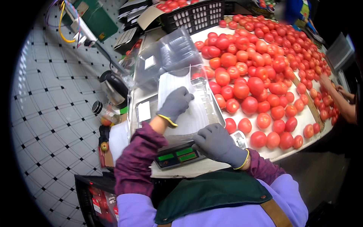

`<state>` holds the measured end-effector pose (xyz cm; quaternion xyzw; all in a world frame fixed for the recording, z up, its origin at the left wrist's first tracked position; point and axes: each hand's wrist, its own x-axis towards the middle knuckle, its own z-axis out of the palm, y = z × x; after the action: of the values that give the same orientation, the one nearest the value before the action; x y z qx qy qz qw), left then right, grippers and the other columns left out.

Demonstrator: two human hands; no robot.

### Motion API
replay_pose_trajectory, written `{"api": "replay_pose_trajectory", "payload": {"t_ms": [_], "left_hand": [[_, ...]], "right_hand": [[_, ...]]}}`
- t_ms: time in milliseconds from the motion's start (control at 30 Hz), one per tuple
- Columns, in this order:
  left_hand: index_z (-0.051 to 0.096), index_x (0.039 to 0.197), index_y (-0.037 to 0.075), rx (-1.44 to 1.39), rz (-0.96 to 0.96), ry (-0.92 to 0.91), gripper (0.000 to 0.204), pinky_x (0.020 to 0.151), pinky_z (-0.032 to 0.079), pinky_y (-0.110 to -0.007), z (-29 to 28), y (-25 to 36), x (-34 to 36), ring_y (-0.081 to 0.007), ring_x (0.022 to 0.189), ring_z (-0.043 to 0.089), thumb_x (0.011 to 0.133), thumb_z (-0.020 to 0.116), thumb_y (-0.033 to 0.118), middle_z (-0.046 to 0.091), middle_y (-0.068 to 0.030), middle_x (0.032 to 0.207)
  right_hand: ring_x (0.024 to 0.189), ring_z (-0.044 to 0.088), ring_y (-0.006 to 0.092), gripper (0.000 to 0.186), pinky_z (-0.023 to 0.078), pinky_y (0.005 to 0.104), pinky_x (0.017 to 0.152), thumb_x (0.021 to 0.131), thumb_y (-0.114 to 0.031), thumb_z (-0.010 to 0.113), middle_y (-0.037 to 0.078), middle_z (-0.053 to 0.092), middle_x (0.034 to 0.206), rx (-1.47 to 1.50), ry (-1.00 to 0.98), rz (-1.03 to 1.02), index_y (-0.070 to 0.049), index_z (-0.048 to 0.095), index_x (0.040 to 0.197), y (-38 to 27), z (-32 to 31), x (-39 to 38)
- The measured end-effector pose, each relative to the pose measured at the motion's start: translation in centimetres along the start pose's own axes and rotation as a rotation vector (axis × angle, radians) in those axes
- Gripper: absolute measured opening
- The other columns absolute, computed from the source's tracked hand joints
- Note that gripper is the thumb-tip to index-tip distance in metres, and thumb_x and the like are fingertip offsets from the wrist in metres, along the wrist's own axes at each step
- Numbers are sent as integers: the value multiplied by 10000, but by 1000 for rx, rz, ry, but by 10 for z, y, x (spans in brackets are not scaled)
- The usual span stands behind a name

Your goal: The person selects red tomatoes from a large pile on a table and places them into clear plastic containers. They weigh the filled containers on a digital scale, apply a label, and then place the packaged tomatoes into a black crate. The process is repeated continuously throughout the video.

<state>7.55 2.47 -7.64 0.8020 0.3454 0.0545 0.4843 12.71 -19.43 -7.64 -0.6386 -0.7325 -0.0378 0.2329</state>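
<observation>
A clear plastic tray [216, 99] rests on a weighing scale with a lit green display [177, 156]. Inside it lies a white liner sheet [194, 115]. My left hand [176, 104], in a grey glove with a yellow cuff, is over the liner, its fingers curled and closed on the sheet. At the tray's near right corner is my right hand [219, 145], gloved the same way, with bent fingers closed at the tray's edge; its fingertips are partly hidden. Many loose red tomatoes [249, 105] spread over the table to the right.
Clear empty trays [168, 53] are stacked beyond the scale. A black crate [194, 18] with tomatoes stands at the back. On the left are an electric kettle [113, 87] and a jar [106, 111]. Another person's arm [340, 100] reaches among tomatoes at the far right.
</observation>
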Motion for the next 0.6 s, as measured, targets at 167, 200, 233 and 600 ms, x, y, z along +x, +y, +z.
{"api": "replay_pose_trajectory", "payload": {"t_ms": [167,200,233,600], "left_hand": [[623,1011,11,270,354,92,310,784,478,-373,37,-19,-3,-292,860,601,793,662,228,615,-168,958],[612,1053,21,386,381,34,364,822,475,-379,36,-10,-8,-309,922,592,773,684,242,600,-182,1032],[601,1095,32,512,397,6,422,860,471,-385,29,-1,-16,-327,984,584,754,706,256,585,-197,1106],[324,1425,56,734,308,-81,962,1101,263,-466,38,8,-34,-484,1342,244,658,775,421,261,-297,1458]], "right_hand": [[1187,464,303,416,341,502,982,724,-363,695,109,590,1047,-61,-56,135,-94,582,1021,14,-17,-9],[1212,453,300,430,324,513,1006,726,-370,689,107,581,1083,-126,-241,187,-93,581,1036,18,-14,-10],[1237,443,297,444,307,524,1031,728,-378,683,106,572,1119,-174,-420,210,-91,579,1051,21,-10,-7],[1146,497,314,501,436,420,924,761,-294,673,131,507,1249,189,146,260,-94,521,1194,52,-3,-65]]}}
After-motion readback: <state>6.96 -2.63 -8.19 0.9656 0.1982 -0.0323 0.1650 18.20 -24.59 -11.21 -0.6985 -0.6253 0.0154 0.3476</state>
